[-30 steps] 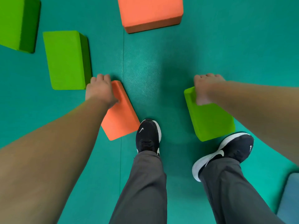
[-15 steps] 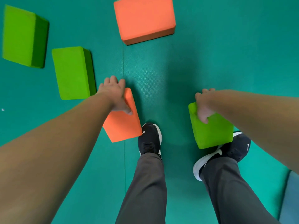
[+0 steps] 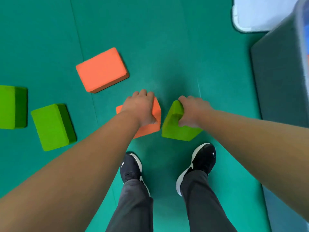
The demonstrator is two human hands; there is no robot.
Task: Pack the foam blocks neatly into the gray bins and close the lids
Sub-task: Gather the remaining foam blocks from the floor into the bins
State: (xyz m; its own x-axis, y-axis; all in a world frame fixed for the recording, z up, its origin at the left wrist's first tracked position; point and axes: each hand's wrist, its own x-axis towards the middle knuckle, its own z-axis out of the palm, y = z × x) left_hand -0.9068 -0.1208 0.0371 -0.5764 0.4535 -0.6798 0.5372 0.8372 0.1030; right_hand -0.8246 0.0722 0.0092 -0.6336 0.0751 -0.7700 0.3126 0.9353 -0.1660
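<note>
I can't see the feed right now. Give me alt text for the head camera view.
Looking down, the left hand grips an orange foam block and the right hand a green foam block, side by side above the green floor mat. One more orange block and two green blocks lie to the left; a gray bin stands at the right edge.

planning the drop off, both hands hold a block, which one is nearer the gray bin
Right. The right hand, gripping the green block, is on the side of the gray bin at the frame's right edge. The left hand holds the orange block farther away.
</note>
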